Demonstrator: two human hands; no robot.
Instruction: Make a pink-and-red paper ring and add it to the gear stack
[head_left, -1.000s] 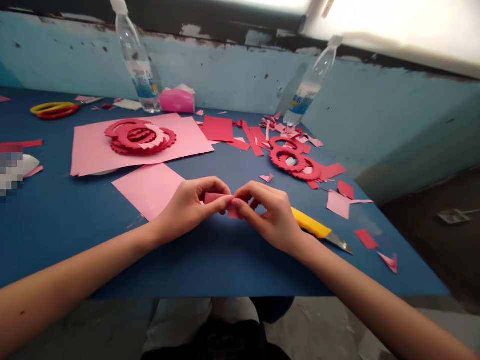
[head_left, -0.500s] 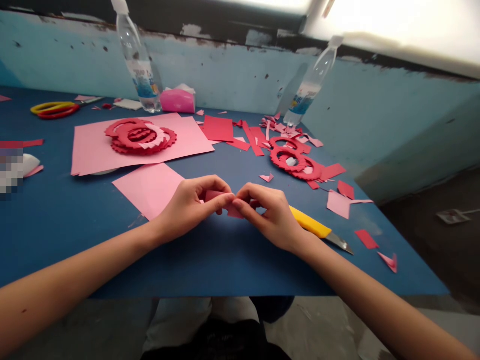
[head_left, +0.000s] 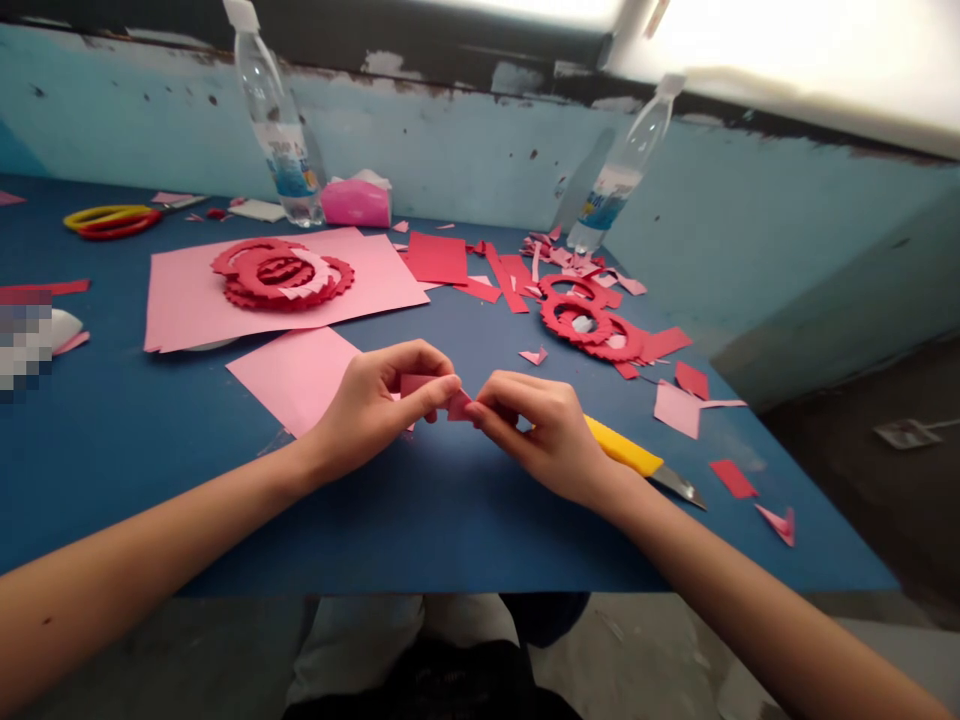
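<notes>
Between my hands, over the blue table's front half, is a small piece of pink paper (head_left: 459, 406), its shape partly covered by fingers. My left hand (head_left: 390, 395) pinches it between thumb and forefinger. The fingertips of my right hand (head_left: 529, 425) close on its right corner. Under and beside my right hand lies a yellow utility knife (head_left: 622, 446) with its blade pointing right. A flat pink sheet (head_left: 300, 375) lies just behind my left hand.
Toothed red paper rings (head_left: 285, 272) rest on larger pink sheets (head_left: 180, 300); more rings (head_left: 589, 320) and red scraps lie right. Yellow-red scissors (head_left: 112, 220), a pink tissue pack (head_left: 356, 202) and two bottles (head_left: 281, 150) (head_left: 619, 185) stand near the wall. The table edge (head_left: 450, 590) faces me.
My left hand has shifted slightly left and up, and the fingertips of both hands are farther apart. More of the pink paper shows between them.
</notes>
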